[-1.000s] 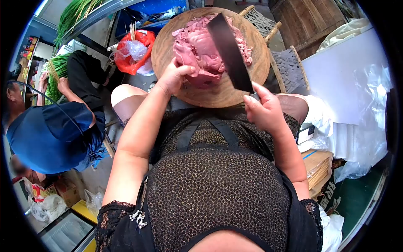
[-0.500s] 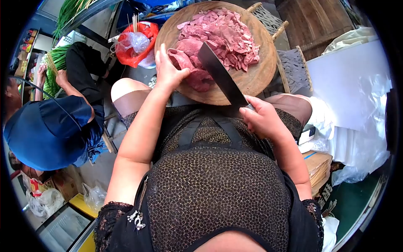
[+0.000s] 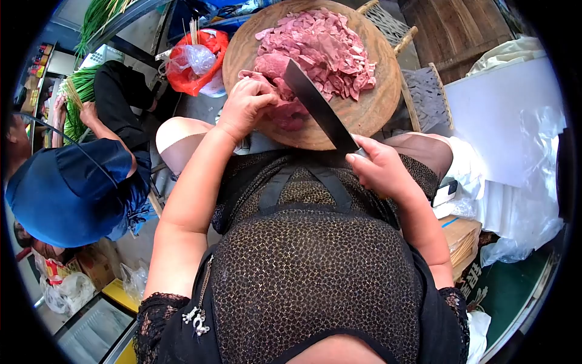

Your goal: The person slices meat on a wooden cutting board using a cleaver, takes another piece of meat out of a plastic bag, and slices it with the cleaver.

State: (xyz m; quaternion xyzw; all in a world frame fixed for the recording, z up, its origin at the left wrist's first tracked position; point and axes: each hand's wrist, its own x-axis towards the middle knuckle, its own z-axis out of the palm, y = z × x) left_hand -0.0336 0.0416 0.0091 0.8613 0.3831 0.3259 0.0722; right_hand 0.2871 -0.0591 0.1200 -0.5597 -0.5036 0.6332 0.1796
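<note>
My right hand [image 3: 381, 168] is wrapped round the handle of a cleaver [image 3: 321, 108]. Its dark, broad blade points up and to the left, over the near part of a round wooden chopping board [image 3: 370, 118]. At the board's left edge, my left hand [image 3: 247, 106] has its fingers curled in, gripping a larger piece of raw meat [image 3: 286, 116]. The blade lies right beside this piece; whether they touch I cannot tell. Behind it a heap of sliced raw meat [image 3: 327, 45] covers the board's far middle.
A red plastic bag [image 3: 197, 76] holding clear plastic and sticks stands left of the board. Farther left, a person in blue [image 3: 73, 188] handles long green stalks [image 3: 76, 115]. A woven stool [image 3: 424, 100] is to the right, near a white panel [image 3: 503, 115].
My left hand's fingers have gone from spread around the meat to curled in on it, with the back of the hand turned up. The cleaver has barely moved.
</note>
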